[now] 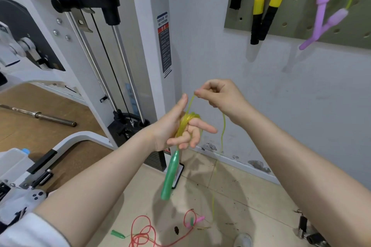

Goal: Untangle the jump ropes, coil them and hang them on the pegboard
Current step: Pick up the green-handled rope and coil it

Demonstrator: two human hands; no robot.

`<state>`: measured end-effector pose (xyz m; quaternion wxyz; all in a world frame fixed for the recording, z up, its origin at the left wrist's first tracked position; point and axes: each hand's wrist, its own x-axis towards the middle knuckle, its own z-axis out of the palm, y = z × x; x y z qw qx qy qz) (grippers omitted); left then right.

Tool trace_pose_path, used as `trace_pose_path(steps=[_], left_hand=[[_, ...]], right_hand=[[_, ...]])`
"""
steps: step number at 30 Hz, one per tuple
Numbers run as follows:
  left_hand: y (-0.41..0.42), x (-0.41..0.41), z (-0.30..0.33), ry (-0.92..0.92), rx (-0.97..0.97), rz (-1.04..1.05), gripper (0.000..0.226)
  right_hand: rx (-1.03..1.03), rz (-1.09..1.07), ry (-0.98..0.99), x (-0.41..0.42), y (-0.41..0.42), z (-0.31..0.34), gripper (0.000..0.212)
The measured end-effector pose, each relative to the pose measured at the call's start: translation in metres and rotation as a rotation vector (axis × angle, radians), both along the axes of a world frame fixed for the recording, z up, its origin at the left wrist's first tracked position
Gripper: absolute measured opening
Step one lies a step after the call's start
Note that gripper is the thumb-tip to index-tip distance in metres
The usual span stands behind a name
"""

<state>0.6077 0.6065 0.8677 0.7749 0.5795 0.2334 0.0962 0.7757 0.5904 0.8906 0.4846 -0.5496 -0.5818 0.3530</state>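
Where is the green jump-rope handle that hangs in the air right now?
In the head view, the tapered green plastic handle dangles just below the left hand, centre frame, above the beige floor.

White cable machine (pixel 112 62) beside the wall, barbell (pixel 40 115) on brown flooring (pixel 24 132) behind

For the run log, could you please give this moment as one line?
left hand: wrapped in yellow-green rope | right hand: pinching strand | red rope: floor

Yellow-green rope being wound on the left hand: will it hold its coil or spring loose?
Probably floppy: the yellow-green rope sags from the right hand. It looks slick, so loops around the left hand may slip. The green handle dangles and may swing.
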Motion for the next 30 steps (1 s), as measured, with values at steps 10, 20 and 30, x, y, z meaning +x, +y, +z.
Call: trace_pose_path(steps=[10, 20, 30], left_hand=[[0.028, 0.001, -0.007, -0.166, 0.119, 0.619, 0.021], [-0.003, 0.008, 0.012, 0.063, 0.001, -0.095, 0.104], [0.022, 0.028, 0.011, -0.225, 0.028, 0.575, 0.023]], right_hand=[[-0.531, 0.571, -0.459, -0.027, -0.04, -0.046, 0.025], [-0.052, 0.059, -0.207, 0.004, -0.007, 0.0, 0.031], [-0.644, 0.469, -0.396, -0.01, -0.038, -0.039, 0.023]])
